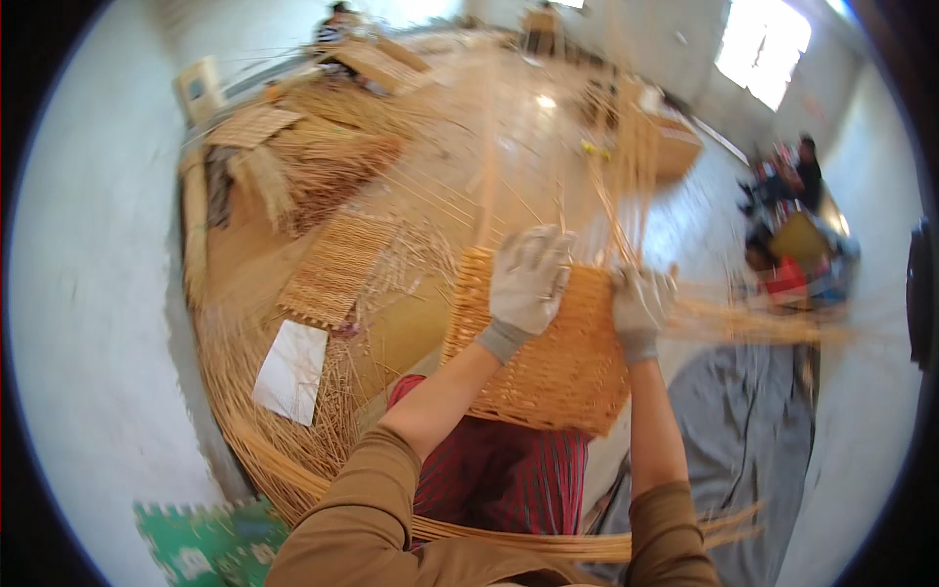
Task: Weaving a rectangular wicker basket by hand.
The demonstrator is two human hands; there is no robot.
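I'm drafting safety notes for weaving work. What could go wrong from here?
The long upright strands near the gloved right hand might tangle or spring toward the face. The woven piece, with the left hand at its upper edge, could slip or tilt over the lap. The loose floor strands at left may trip someone standing up.
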